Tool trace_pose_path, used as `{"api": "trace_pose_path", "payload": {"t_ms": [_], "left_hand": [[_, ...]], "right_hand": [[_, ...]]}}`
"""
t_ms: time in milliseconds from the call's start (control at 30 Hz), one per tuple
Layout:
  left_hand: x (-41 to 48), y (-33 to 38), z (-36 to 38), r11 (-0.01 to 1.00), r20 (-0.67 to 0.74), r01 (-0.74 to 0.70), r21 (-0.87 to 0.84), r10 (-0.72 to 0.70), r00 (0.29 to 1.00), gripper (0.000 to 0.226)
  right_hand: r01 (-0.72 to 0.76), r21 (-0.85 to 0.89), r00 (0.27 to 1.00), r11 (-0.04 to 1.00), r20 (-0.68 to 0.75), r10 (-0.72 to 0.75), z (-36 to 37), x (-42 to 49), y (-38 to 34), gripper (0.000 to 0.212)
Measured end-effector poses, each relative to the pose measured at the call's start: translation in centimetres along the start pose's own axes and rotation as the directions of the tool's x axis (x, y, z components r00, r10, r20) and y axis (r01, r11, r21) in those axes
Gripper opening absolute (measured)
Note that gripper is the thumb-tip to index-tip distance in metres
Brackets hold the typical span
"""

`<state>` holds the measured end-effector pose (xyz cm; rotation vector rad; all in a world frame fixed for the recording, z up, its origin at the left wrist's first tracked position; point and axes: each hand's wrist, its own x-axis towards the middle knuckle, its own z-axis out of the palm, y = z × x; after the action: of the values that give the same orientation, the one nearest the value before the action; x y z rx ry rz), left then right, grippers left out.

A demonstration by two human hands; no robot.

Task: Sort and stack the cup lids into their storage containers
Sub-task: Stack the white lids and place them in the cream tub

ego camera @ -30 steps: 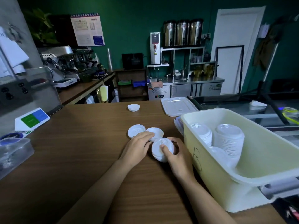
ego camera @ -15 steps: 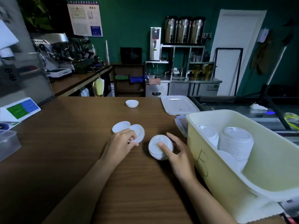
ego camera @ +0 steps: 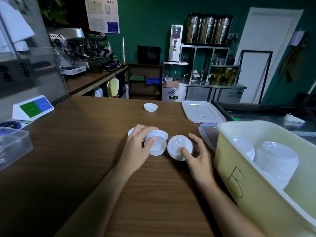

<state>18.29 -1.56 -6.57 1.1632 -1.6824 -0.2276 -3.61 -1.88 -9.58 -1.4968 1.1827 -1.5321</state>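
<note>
1. Cup lids (ego camera: 156,143): short white stack near centre of table (ego camera: 68,168). The left hand (ego camera: 136,151) grips it, thumb on the near side, fingers curled over the far rim (lifted or resting: can't tell).
2. Second stack (ego camera: 177,147): tilted toward the camera, just beside the first w/ a narrow gap. The right hand (ego camera: 198,159) holds it, thumb pressed on the top face, fingers curled round the far edge.
3. Single lid (ego camera: 130,131): flat, mostly hidden behind the left fingers.
4. Far stack (ego camera: 150,107): well apart, toward the table's far edge.
5. Yellow bin (ego camera: 239,168): its wall is near the right wrist; holds binned lids (ego camera: 277,156).
6. Clear container lid (ego camera: 202,111) at far right; blue-rimmed box (ego camera: 207,134) sits between it & the bin.
7. Bare wood runs from the left forearm to the clear tub (ego camera: 12,146) at the left edge.
</note>
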Motion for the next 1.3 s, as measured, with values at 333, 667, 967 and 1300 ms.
{"api": "trace_pose_path", "payload": {"t_ms": [333, 667, 967, 1300], "left_hand": [[-0.2, 1.8, 0.7, 0.987, 0.125, 0.104, -0.124, -0.089, 0.988, 0.041], [-0.7, 2.3, 1.4, 0.925, 0.194, 0.143, -0.352, -0.077, 0.978, 0.027], [-0.9, 2.6, 2.1, 0.905, 0.189, 0.222, -0.362, -0.162, 0.969, 0.036], [-0.7, 2.8, 1.9, 0.876, 0.19, 0.329, -0.353, -0.277, 0.942, 0.024]], "right_hand": [[0.03, 0.134, 0.994, 0.99, 0.096, -0.043, 0.4, 0.1, -0.6, 0.034], [-0.142, 0.339, 0.97, 0.93, 0.233, 0.064, 0.9, -0.2, -1.7, 0.03], [-0.137, 0.334, 0.978, 0.932, 0.193, 0.075, 0.8, 0.0, -1.7, 0.031], [-0.208, 0.395, 0.969, 0.895, 0.209, 0.133, 0.9, 0.2, -1.7, 0.033]]}}
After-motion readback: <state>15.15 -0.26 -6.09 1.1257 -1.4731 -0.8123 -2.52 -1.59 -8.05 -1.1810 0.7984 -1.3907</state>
